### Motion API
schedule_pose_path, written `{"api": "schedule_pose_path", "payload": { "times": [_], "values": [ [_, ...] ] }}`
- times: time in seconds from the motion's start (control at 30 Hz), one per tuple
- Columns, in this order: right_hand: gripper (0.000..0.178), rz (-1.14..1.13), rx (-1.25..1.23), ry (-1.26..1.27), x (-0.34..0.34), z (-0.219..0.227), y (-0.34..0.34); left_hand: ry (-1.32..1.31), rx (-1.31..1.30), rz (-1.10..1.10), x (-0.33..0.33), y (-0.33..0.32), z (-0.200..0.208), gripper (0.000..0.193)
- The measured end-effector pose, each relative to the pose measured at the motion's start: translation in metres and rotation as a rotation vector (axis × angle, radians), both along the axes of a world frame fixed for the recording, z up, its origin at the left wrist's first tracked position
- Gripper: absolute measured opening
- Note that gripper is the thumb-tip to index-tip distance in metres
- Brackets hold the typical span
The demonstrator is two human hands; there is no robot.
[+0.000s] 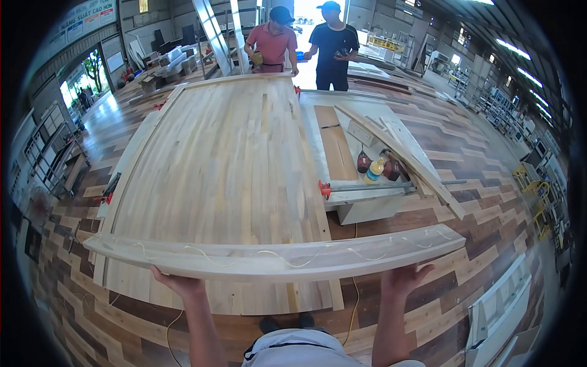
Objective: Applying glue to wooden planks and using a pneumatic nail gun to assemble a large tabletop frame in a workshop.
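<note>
Floor: brown wood-pattern boards (489, 226), with bare stretches right of the work and a strip running between panel and side bench.
Panel: a broad sheet of pale joined strips (208, 159), lying flat ahead; its near edge sits just in front of the feet.
Side bench: pale top (353, 142) just beside the panel's right edge, crowded with boards and tools.
Plank: a long pale timber (275, 266), held crosswise over the panel's near end; its right end reaches well past the panel's right edge, over the floor.
Co-workers: one in a red shirt (272, 46) and one in dark clothes (333, 46), standing beyond the far edge.
Left hand: under the plank's left part (177, 283), partly open, holding it from below; fingertips mostly hidden.
Right hand: under the right part (405, 278), likewise holding from below, thumb spread outward; finger curl hidden.
Power tools: two dark red ones (363, 162) on the bench, a yellow bottle (374, 172) between them.
Clamp: red (324, 189), near the panel's right edge.
Wavy line: thin, yellowish (199, 251), along the plank's upper face.
</note>
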State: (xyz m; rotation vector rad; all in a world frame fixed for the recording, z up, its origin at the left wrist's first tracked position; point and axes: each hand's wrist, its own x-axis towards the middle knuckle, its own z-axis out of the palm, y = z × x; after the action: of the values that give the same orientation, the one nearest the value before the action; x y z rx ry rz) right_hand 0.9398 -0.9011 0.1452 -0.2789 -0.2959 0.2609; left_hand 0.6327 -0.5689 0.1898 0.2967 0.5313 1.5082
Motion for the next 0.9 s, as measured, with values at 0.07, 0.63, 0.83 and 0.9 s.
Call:
{"api": "schedule_pose_path", "payload": {
  "times": [0.07,0.63,0.83,0.9],
  "values": [
    [0.071,0.046,-0.005,0.068,-0.023,0.010,0.031,0.009,-0.005,-0.025,0.012,-0.004,0.007,0.074],
    [0.082,0.061,-0.459,-0.154,-0.157,0.020,0.118,0.006,-0.078,-0.324,0.092,-0.047,-0.001,0.075],
    [0.082,-0.226,-0.253,-0.163,-0.098,0.097,0.145,-0.077,-0.284,-0.432,0.147,-0.081,0.050,0.072],
    [0.080,-0.303,-0.206,-0.158,-0.076,0.125,0.141,-0.109,-0.205,-0.461,0.170,-0.098,0.075,0.075]
  ]
}}
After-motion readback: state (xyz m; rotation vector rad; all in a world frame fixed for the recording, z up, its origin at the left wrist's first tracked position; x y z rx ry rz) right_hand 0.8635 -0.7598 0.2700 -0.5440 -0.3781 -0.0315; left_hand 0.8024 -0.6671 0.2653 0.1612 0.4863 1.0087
